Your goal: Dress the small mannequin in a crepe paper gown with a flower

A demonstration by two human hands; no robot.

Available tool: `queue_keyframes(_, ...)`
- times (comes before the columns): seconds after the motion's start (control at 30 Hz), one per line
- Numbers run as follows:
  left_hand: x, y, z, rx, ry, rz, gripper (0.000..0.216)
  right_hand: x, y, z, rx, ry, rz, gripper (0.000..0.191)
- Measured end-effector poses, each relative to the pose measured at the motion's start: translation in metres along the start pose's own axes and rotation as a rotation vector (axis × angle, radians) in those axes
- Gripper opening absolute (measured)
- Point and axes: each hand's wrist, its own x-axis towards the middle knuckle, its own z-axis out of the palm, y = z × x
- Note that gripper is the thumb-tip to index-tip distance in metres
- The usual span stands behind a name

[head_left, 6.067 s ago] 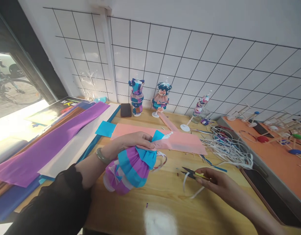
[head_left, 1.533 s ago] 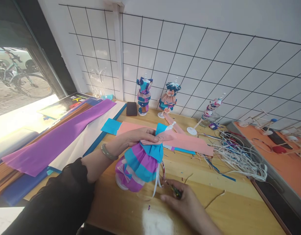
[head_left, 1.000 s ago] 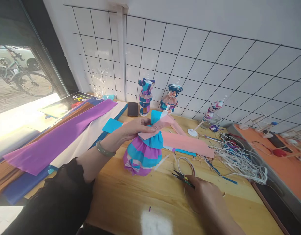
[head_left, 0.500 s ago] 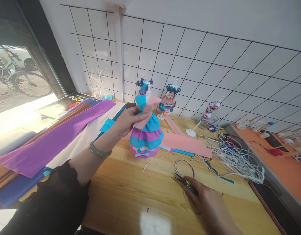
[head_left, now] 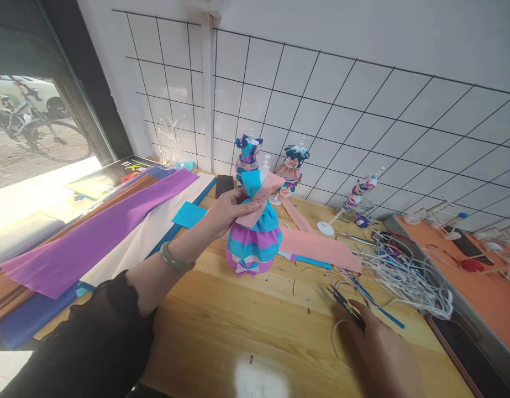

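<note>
Here we see the paper-clad dress form (head_left: 257,237) at centre, long axis near 12 o'clock, clamped from 9 o'clock by the nearer left hand (head_left: 225,213), while the right hand (head_left: 377,338), well apart at 4 o'clock, grips scissors (head_left: 345,305) pointing toward 10 o'clock.
</note>
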Motion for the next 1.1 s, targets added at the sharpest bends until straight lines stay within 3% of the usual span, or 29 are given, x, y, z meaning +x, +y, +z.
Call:
queue_keyframes(0.13,-0.001,-0.006,0.003,0.005,-0.012,-0.027,0.033,0.0,-0.028,0.002,0.103,0.002,-0.148,0.046)
queue_keyframes(0.27,-0.002,-0.01,0.006,0.025,-0.013,-0.051,0.032,0.0,-0.056,0.011,0.156,0.033,-0.374,0.036)
queue_keyframes(0.47,-0.005,-0.011,0.01,0.04,-0.035,-0.05,0.035,-0.002,-0.078,0.019,0.163,0.219,-0.622,0.024)
queue_keyframes(0.63,-0.009,-0.008,0.014,0.068,-0.092,-0.08,0.037,0.014,-0.084,-0.015,0.311,0.338,-0.753,0.027)
queue_keyframes(0.8,-0.019,-0.002,0.025,0.092,-0.15,-0.12,0.036,0.025,-0.109,-0.073,0.769,0.411,-0.627,0.029)
queue_keyframes(0.93,-0.026,0.003,0.033,0.105,-0.222,-0.163,0.038,0.029,-0.134,-0.098,0.969,0.302,-0.589,0.035)
queue_keyframes(1.1,-0.029,0.005,0.034,0.07,-0.26,-0.209,0.035,0.036,-0.139,-0.1,1.196,0.034,-0.581,0.028)
